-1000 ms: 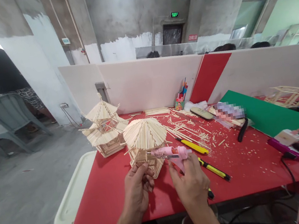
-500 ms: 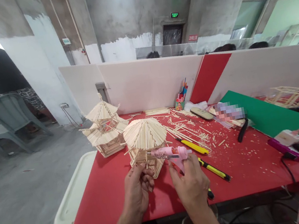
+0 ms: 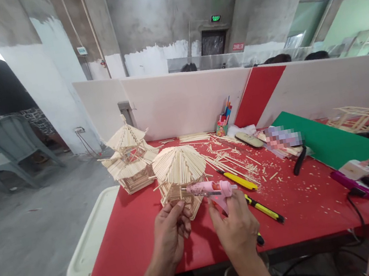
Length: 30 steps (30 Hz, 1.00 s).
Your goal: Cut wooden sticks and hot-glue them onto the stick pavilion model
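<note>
My right hand is closed round the handle of a pink glue gun, its nozzle pointing left. Between the thumb and fingers of my left hand is a short wooden stick, upright, with the nozzle tip at its upper part; whether they touch I cannot tell. Just behind both hands stands a small pavilion model of wooden sticks with a cone-like roof, its lower front partly hidden. A taller two-tiered stick pavilion stands to its left.
Two yellow utility knives lie right of my right hand on the red table. Loose sticks and scraps spread behind them. A pen cup, green board and power strip with cords are farther off.
Almost nothing differs. My left fingers have shifted very slightly around the stick, and the glue gun stays at nearly the same spot.
</note>
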### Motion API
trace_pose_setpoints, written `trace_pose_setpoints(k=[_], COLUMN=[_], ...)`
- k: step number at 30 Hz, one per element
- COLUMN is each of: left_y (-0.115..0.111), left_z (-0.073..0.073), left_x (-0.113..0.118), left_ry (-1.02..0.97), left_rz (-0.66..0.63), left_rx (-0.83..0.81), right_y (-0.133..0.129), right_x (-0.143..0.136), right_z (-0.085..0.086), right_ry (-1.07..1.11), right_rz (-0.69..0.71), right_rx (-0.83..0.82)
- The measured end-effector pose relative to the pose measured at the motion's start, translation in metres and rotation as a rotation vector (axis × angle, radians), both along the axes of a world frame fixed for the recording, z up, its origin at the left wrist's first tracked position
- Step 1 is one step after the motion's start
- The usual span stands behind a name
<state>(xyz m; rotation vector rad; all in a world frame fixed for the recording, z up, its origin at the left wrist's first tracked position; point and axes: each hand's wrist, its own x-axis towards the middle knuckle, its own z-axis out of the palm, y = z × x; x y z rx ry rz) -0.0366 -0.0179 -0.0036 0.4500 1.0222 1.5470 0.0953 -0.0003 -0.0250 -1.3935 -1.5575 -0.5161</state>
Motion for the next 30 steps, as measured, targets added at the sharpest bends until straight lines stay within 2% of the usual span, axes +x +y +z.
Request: trace_pose_setpoints(k=[16, 30], left_y=[0.0010, 0.0037], left_z=[-0.0043, -0.0017], left_x=[-0.0025, -0.0019], left_ry=[-0.007, -0.003], left_rz=[-0.023, -0.014], left_rx=[0.039, 0.024], right_y=[0.0007, 0.0027], right_x=[-0.0001, -0.0013], right_z=[0.0000, -0.0012], right_ry=[0.004, 0.008], right_rz=[-0.004, -0.018], right_rx=[-0.007, -0.014])
